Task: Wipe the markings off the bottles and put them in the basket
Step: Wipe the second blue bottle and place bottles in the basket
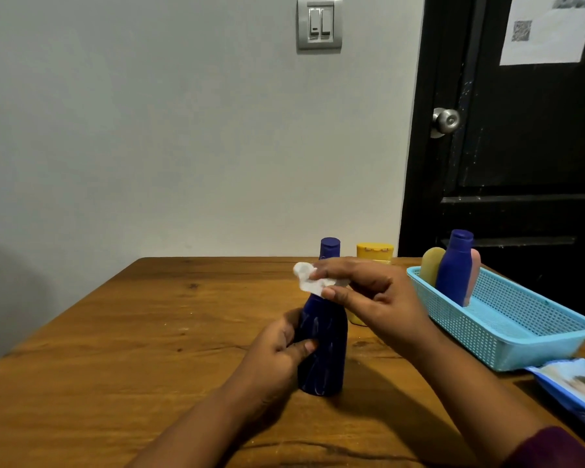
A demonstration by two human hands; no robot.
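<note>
I see the blue bottle (323, 346) standing up on the wooden table (115, 349), right in the middle. The left hand (277, 352) curls round its lower part and holds it. The right hand (375, 298) pinches a white wipe (309, 280) between thumb and fingers, up at the bottle's neck. A yellow bottle (375, 253) stands just behind. To the right is the light blue basket (507, 329), with another blue bottle (455, 268), a green one (431, 265) and a pink one (475, 275) inside.
</note>
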